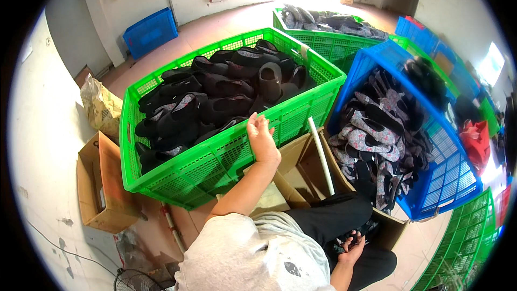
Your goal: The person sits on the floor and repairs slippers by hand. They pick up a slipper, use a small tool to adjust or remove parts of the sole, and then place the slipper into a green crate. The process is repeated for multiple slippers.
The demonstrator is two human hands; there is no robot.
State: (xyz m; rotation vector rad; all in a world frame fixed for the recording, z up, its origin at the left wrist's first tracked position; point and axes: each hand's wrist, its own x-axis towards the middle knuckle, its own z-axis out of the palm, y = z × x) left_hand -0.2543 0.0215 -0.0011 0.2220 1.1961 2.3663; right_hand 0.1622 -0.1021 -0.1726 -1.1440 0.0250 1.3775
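Note:
My left hand [263, 139] is raised at the near rim of a large green plastic crate [215, 161]. Its fingers are loosely bent and slightly apart, with nothing seen in them. Black slip-on shoes [231, 86] are heaped inside the crate, some showing a grey patterned lining. Low at the right, my right hand [353, 249] is beside my black-trousered leg, palm partly up and fingers curled. Something dark and shiny [369, 230] lies right by it; whether the fingers hold part of it is unclear.
A tilted blue crate [439, 140] of grey patterned shoe pieces [371, 134] stands right. An open cardboard box [301, 167] with a white tube [321, 156] is before me. Another carton [107, 188] is left, a fan [137, 279] lower left. More green crates [334, 43] stand behind.

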